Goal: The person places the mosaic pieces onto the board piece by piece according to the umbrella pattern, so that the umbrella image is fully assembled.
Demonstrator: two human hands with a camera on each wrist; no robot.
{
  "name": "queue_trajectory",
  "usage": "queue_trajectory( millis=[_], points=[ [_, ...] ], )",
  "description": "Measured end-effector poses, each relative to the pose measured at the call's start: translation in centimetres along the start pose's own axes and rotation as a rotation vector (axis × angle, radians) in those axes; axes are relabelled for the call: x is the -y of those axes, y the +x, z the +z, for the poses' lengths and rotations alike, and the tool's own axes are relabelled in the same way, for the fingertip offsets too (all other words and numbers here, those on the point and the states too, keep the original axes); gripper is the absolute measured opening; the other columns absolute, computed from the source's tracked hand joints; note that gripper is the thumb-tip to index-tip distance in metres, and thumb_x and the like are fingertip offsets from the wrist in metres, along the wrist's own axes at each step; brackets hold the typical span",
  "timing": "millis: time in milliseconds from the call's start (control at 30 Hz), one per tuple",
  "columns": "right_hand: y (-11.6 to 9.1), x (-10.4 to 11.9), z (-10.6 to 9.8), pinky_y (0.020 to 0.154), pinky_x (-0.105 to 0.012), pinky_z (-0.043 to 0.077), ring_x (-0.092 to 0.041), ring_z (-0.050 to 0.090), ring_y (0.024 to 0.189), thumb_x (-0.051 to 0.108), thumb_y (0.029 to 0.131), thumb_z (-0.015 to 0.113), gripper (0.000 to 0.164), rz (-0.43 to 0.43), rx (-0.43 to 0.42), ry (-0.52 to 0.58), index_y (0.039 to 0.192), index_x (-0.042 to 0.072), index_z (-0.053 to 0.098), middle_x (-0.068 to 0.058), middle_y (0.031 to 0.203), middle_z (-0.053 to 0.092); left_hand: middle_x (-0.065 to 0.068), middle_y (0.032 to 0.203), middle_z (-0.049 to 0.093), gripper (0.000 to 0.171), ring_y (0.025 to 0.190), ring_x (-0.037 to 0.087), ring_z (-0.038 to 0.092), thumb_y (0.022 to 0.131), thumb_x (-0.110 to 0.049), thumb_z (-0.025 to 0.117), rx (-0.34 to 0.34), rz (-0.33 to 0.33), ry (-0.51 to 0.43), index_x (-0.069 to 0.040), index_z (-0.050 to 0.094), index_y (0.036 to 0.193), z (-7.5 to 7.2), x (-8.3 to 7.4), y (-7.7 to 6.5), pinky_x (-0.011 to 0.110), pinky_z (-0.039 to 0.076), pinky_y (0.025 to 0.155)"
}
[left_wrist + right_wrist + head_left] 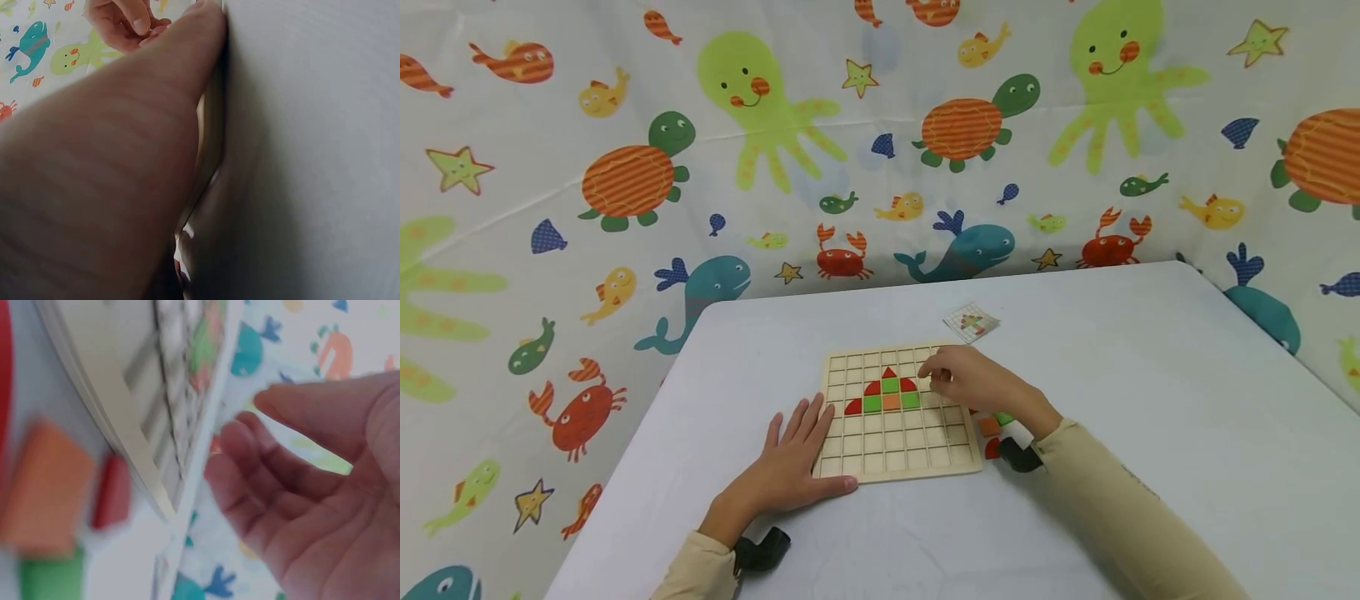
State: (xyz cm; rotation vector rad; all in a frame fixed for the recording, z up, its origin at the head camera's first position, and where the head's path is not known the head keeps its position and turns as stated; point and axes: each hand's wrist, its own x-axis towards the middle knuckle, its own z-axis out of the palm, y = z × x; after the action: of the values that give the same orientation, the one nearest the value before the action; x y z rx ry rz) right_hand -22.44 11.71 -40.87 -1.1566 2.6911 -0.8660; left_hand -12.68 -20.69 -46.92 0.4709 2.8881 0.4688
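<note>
A pale wooden grid board lies on the table. Near its middle, colored tiles form a stepped shape: a red triangle on top, red rounded pieces at the sides, green squares and an orange square. My left hand rests spread at the board's left edge, its thumb along the front corner. Over the board's right part hovers my right hand, just right of the tiles. In the right wrist view its fingers are loosely bent, thumb and fingertips apart, with nothing seen between them.
Loose pieces lie right of the board, partly under my right forearm, among them an orange block, a red one and a green one. A small printed pattern card lies behind the board. Sea-animal fabric hangs behind the white table.
</note>
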Motion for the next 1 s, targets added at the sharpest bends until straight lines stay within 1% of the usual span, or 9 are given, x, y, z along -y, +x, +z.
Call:
queue_trajectory(
  millis=[100,167,233,333,467,567,800,1000],
  points=[
    [-0.8,-0.4,-1.6,0.088,-0.037,0.057,-0.023,0.064,0.099,0.002,0.100,0.070,0.026,0.057,0.052,0.009,0.126,-0.002,0.075,-0.012,0.115,0.072,0.015,0.179,0.002,0.122,0.163,0.040,-0.005,0.087,-0.080,0.065,-0.003,-0.001,-0.008,-0.007,0.016,0.172,-0.1,-0.1,-0.1,0.068,-0.010,0.123],
    [-1.3,-1.0,-2.3,0.092,-0.039,0.057,-0.024,0.064,0.102,0.004,0.100,0.070,0.027,0.110,0.092,0.010,0.126,-0.001,0.074,-0.011,0.116,0.071,0.015,0.179,0.003,0.122,0.163,0.041,-0.004,0.088,-0.079,0.066,-0.006,0.001,-0.016,-0.006,0.017,0.172,-0.1,-0.1,-0.1,0.068,-0.010,0.123],
    [-1.7,-1.6,-2.8,0.094,-0.042,0.057,-0.025,0.063,0.104,0.006,0.098,0.071,0.027,0.169,0.127,0.013,0.124,0.001,0.074,-0.009,0.114,0.070,0.016,0.179,0.003,0.122,0.163,0.041,-0.004,0.088,-0.078,0.067,-0.008,0.002,-0.023,-0.005,0.018,0.172,-0.1,-0.2,-0.2,0.068,-0.010,0.123],
    [-2.1,-2.5,-3.1,0.094,-0.043,0.056,-0.025,0.062,0.103,0.006,0.095,0.074,0.025,0.227,0.171,0.026,0.120,0.004,0.074,-0.006,0.109,0.069,0.016,0.179,0.004,0.121,0.163,0.042,-0.003,0.088,-0.078,0.067,-0.011,0.004,-0.021,-0.005,0.018,0.171,-0.1,-0.3,-0.2,0.068,-0.010,0.123],
    [-2.4,-3.6,-2.9,0.091,-0.040,0.053,-0.024,0.058,0.102,0.006,0.091,0.081,0.024,0.243,0.225,0.056,0.114,0.010,0.075,-0.004,0.105,0.064,0.016,0.179,0.003,0.122,0.163,0.041,-0.004,0.088,-0.079,0.067,-0.012,0.004,-0.007,-0.005,0.018,0.172,0.0,-0.3,-0.1,0.068,-0.009,0.123],
    [-2.3,-4.0,-2.5,0.087,-0.037,0.051,-0.023,0.056,0.101,0.004,0.091,0.082,0.023,0.242,0.243,0.063,0.110,0.013,0.074,-0.003,0.103,0.061,0.015,0.179,0.003,0.122,0.163,0.041,-0.004,0.088,-0.080,0.065,-0.007,0.003,-0.001,-0.006,0.017,0.172,0.0,-0.3,0.0,0.068,-0.009,0.123],
    [-2.3,-4.2,-2.2,0.080,-0.033,0.049,-0.020,0.054,0.092,0.003,0.092,0.082,0.019,0.237,0.255,0.045,0.099,0.010,0.067,-0.003,0.094,0.057,0.016,0.179,0.003,0.122,0.163,0.041,-0.004,0.087,-0.079,0.067,-0.008,0.004,-0.011,-0.005,0.018,0.172,0.0,-0.4,-0.1,0.068,-0.009,0.123],
    [-2.2,-4.2,-2.2,0.076,-0.032,0.050,-0.020,0.056,0.086,0.007,0.094,0.081,0.018,0.280,0.233,0.025,0.098,0.009,0.064,-0.003,0.088,0.058,0.016,0.179,0.002,0.122,0.163,0.040,-0.004,0.088,-0.080,0.065,-0.007,0.004,-0.002,-0.006,0.017,0.172,0.1,-0.3,0.0,0.068,-0.010,0.123]
  ],
)
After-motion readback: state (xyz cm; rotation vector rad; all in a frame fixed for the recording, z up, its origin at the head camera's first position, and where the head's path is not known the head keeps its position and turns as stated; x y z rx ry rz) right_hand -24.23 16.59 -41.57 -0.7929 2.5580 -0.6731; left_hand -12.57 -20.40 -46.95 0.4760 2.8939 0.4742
